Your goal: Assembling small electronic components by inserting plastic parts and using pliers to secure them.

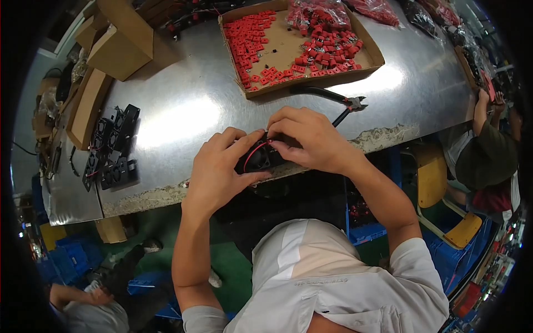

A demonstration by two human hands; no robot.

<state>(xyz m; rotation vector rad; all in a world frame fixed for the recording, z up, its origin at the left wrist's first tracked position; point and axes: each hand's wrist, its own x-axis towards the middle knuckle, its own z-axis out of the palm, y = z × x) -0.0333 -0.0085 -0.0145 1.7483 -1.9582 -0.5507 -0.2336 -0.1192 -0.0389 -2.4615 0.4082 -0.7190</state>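
At the table's near edge, my left hand [214,169] is closed around a black panel with a small cooling fan [259,160] in it. Its thumb lies along the near side and the fingers reach over the far side. A thin red wire [248,157] arcs across the fan. My right hand [311,139] pinches that wire near its upper end, thumb and index fingertip together over the panel; the very end is hidden by the fingers. Just beyond my right hand lie diagonal cutters [353,103] with dark handles, jaws pointing right.
A shallow cardboard tray [378,60] of small red plastic parts [247,36] stands at the back. Several black fan panels [114,139] lie at left near cardboard boxes [119,53]. The metal table [183,83] has a chipped near edge. Other people sit at right and lower left.
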